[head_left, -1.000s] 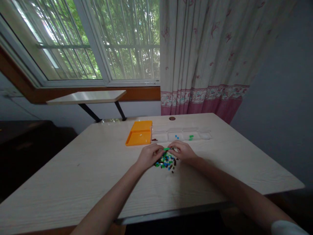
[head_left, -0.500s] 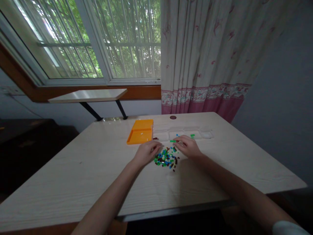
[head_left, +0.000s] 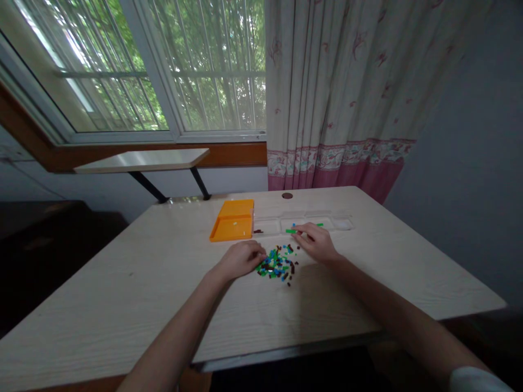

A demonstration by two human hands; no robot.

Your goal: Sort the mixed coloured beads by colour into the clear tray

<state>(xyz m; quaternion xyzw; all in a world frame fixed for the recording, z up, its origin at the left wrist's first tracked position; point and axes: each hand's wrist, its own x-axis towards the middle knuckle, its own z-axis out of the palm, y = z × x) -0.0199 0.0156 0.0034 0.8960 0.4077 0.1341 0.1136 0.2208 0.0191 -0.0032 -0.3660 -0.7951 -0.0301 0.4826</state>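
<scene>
A heap of small green, blue, dark brown and pale building bricks [head_left: 278, 264] lies on the table between my hands. At its left edge is my left hand [head_left: 243, 258], fingers curled and pressed together; what they hold, if anything, is too small to make out. My right hand [head_left: 316, 242] pinches a long green building brick [head_left: 290, 231] between thumb and fingertips, over the near edge of a clear plastic tray [head_left: 267, 225]. In this tray sit brown pieces at the left, blue bits in the middle and a green piece [head_left: 320, 225] farther right.
An open orange plastic case [head_left: 231, 228] with a few white bits stands left of the clear tray. Beyond are a round table grommet [head_left: 287, 196], a raised shelf [head_left: 147, 159] on black brackets, and a curtain [head_left: 327, 98] by the window.
My left hand has drawn down and left to the heap's edge. My right hand has carried the green building brick slightly away from me, over the tray. The view has shifted slightly.
</scene>
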